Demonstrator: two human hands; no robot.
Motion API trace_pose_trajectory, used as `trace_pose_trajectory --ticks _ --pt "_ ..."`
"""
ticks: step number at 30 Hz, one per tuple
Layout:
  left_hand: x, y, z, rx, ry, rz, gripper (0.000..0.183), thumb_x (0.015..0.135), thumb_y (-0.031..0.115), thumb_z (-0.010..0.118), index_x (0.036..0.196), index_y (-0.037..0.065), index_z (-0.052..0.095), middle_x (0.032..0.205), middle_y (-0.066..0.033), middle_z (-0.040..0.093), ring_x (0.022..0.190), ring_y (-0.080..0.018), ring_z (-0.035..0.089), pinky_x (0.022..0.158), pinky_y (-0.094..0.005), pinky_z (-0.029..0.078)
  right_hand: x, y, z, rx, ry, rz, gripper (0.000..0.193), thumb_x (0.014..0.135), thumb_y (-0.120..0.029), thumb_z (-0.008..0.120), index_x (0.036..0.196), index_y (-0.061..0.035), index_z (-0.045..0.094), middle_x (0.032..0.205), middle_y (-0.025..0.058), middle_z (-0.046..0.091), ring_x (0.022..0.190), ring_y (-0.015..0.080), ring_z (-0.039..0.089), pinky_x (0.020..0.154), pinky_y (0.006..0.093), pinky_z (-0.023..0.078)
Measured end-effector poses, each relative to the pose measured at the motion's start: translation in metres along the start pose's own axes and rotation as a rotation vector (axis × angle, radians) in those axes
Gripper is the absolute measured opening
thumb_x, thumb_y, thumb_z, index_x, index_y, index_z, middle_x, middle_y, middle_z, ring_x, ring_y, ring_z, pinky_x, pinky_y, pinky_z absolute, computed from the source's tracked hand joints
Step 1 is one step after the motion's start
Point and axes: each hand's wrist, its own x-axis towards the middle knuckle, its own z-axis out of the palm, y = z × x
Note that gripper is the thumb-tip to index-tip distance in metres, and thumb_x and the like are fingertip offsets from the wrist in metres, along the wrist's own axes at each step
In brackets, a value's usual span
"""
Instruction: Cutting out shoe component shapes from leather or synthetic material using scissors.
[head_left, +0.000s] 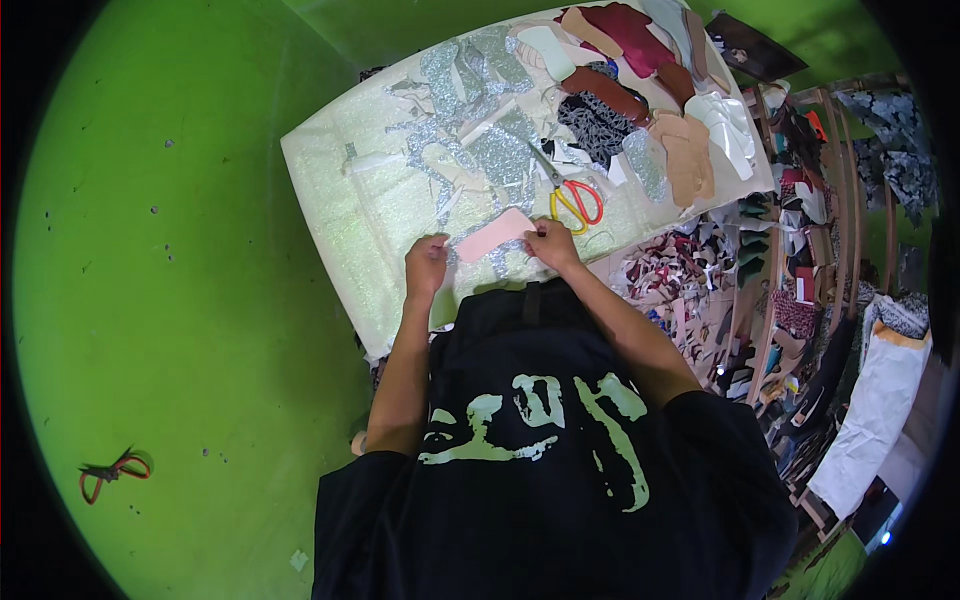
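In the head view, the right hand (550, 244) has its thumb and bent fingers drawn together on the right end of a pink strip-shaped piece (495, 236), which lies on the pale table cover (330, 190) between both hands. The left hand (428, 265) is curled near the strip's left end, fingertips close together; whether they grip anything cannot be told. Scissors (558, 180) rest just beyond the right hand. Large, broken pale lettering (485, 410) marks the person's black shirt (560, 540).
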Motion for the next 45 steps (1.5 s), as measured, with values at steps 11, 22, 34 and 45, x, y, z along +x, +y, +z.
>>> trace_pose_trajectory --ticks 11,22,34,45 --pt "-0.009 0.019 -0.013 0.289 -0.132 0.202 0.048 0.068 0.013 0.084 0.114 0.009 0.071 0.104 -0.0138 0.061 0.099 -0.0322 0.058 0.092 -0.0394 0.047 -0.016 -0.021 0.03 -0.216 0.335 -0.026 0.019 0.083 -0.018 0.068 0.089 -0.0005 0.069 0.077 0.0156 0.069 0.073 0.0278 0.069 0.071 0.0387 0.052" --pt "-0.003 0.019 -0.012 0.264 -0.154 0.154 0.042 0.069 0.009 0.08 0.109 0.005 0.07 0.11 -0.0135 0.064 0.106 -0.0327 0.06 0.095 -0.0375 0.048 -0.036 -0.038 0.036 -0.26 0.405 -0.114 0.024 0.082 -0.013 0.072 0.1 -0.0048 0.058 0.082 0.0198 0.067 0.078 0.0393 0.066 0.072 0.046 0.052" --pt "-0.008 0.028 -0.01 0.312 -0.098 0.196 0.038 0.07 0.011 0.077 0.106 0.003 0.07 0.108 -0.0127 0.065 0.104 -0.0324 0.061 0.093 -0.038 0.049 -0.038 -0.032 0.028 -0.347 0.419 -0.275 0.027 0.079 -0.014 0.075 0.098 -0.0009 0.062 0.097 0.0189 0.062 0.09 0.0391 0.064 0.079 0.0461 0.052" --pt "0.003 0.034 0.001 0.407 -0.076 0.139 0.037 0.068 0.015 0.084 0.098 0.002 0.067 0.105 -0.0154 0.064 0.101 -0.0338 0.061 0.09 -0.0411 0.049 -0.013 -0.03 0.0 -0.552 0.279 -0.276 0.02 0.075 -0.023 0.079 0.082 -0.0054 0.072 0.084 0.0112 0.07 0.076 0.0307 0.068 0.069 0.0391 0.054"
